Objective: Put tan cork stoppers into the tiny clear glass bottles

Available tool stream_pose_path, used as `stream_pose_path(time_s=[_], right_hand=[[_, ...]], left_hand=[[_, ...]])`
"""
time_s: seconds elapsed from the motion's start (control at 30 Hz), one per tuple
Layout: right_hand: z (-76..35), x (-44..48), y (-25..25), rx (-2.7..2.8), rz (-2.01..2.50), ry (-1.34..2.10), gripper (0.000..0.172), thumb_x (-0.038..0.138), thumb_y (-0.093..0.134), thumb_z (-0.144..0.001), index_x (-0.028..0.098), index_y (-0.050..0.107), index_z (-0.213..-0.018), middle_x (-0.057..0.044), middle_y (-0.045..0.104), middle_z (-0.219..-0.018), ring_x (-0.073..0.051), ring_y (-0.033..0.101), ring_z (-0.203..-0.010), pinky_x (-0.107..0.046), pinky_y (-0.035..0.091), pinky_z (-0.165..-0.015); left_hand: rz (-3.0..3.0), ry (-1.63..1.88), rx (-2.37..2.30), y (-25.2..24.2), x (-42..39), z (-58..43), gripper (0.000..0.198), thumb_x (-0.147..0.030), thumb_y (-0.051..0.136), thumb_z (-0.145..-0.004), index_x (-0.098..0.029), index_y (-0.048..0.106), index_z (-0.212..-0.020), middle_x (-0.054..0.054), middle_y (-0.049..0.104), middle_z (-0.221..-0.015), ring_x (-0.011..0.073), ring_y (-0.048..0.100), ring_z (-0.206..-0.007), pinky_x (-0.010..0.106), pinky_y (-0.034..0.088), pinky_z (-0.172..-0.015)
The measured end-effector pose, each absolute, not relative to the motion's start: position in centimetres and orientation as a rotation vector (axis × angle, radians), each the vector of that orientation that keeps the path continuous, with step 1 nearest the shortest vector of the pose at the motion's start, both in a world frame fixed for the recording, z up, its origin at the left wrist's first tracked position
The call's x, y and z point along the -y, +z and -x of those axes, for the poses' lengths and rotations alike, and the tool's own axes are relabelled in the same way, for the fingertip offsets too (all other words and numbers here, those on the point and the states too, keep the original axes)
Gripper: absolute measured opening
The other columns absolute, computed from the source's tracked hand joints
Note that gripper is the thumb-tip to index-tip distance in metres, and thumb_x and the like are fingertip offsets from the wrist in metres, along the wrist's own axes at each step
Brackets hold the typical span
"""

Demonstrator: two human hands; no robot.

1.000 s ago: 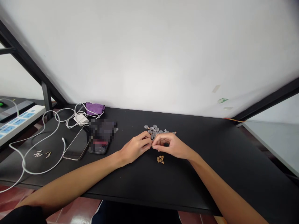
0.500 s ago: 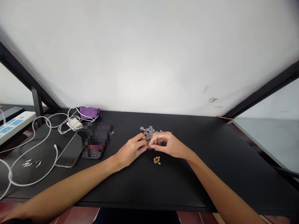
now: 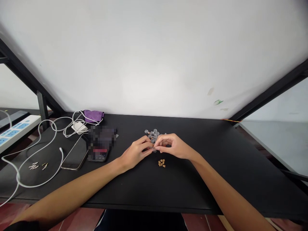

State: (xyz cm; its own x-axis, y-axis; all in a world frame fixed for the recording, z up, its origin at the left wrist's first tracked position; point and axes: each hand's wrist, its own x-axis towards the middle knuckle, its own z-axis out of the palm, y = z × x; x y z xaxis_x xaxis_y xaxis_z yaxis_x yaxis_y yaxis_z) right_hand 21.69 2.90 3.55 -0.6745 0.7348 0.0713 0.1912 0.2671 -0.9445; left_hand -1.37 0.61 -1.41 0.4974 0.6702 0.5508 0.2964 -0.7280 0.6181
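My left hand (image 3: 136, 152) and my right hand (image 3: 171, 146) meet fingertip to fingertip at the middle of the black table (image 3: 192, 179). Both pinch a tiny clear piece between them; it is too small to name surely. Just behind the fingers lies a heap of small clear round pieces (image 3: 152, 133). A little cluster of small brown pieces (image 3: 161, 163) sits on the table just in front of my right hand.
To the left lie two phones (image 3: 74, 156), a white charger with a looping cable (image 3: 78, 127), a purple cloth (image 3: 93, 115) and several small metal bits (image 3: 37, 166). A power strip (image 3: 14, 130) sits on a neighbouring table at far left. A white wall stands behind.
My hands stay pinched together at the same heap, fingers shifting only slightly. The view has swung a little, so everything sits slightly differently in frame.
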Motion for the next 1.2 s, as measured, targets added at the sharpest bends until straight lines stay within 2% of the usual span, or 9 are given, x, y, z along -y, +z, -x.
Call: stream_pose_path(time_s=[0.6,0.8,0.97,1.2], right_hand=[[-21.7,-3.1,3.2,1.981,0.841,1.52,0.03,0.045,0.082,-0.083,0.017,0.076,-0.093,-0.004,0.071,-0.086,-0.015,0.064,-0.071,-0.031,0.054,-0.072],[-21.3,-3.0,3.0,1.937,0.891,1.583,0.035,0.047,0.083,-0.081,0.019,0.068,-0.096,0.0,0.067,-0.078,-0.014,0.063,-0.067,-0.026,0.05,-0.058],[-20.8,-2.7,2.7,1.94,0.876,1.55,0.035,0.046,0.083,-0.081,0.019,0.064,-0.093,-0.001,0.065,-0.083,-0.014,0.063,-0.07,-0.03,0.055,-0.069],[-20.7,-2.5,3.2,1.933,0.878,1.535,0.033,0.045,0.081,-0.083,0.02,0.062,-0.093,0.0,0.063,-0.081,-0.014,0.062,-0.071,-0.028,0.053,-0.066]], left_hand=[[-2.334,1.16,-0.805,-1.4,-0.6,1.4,0.014,-0.025,0.059,-0.102,-0.017,0.07,-0.104,0.006,0.061,-0.098,0.0132,0.063,-0.083,0.023,0.053,-0.071],[-2.416,1.187,-0.79,-1.8,-0.6,1.6,0.016,-0.024,0.056,-0.103,-0.018,0.071,-0.108,0.007,0.063,-0.101,0.0139,0.065,-0.085,0.025,0.055,-0.075],[-2.381,1.23,-0.82,-1.8,-0.4,1.5,0.016,-0.022,0.058,-0.102,-0.018,0.073,-0.102,0.007,0.063,-0.097,0.0136,0.064,-0.083,0.025,0.055,-0.072],[-2.343,1.324,-0.806,-1.6,-0.4,1.1,0.011,-0.02,0.061,-0.1,-0.017,0.072,-0.101,0.006,0.063,-0.096,0.0127,0.064,-0.082,0.024,0.055,-0.072]])
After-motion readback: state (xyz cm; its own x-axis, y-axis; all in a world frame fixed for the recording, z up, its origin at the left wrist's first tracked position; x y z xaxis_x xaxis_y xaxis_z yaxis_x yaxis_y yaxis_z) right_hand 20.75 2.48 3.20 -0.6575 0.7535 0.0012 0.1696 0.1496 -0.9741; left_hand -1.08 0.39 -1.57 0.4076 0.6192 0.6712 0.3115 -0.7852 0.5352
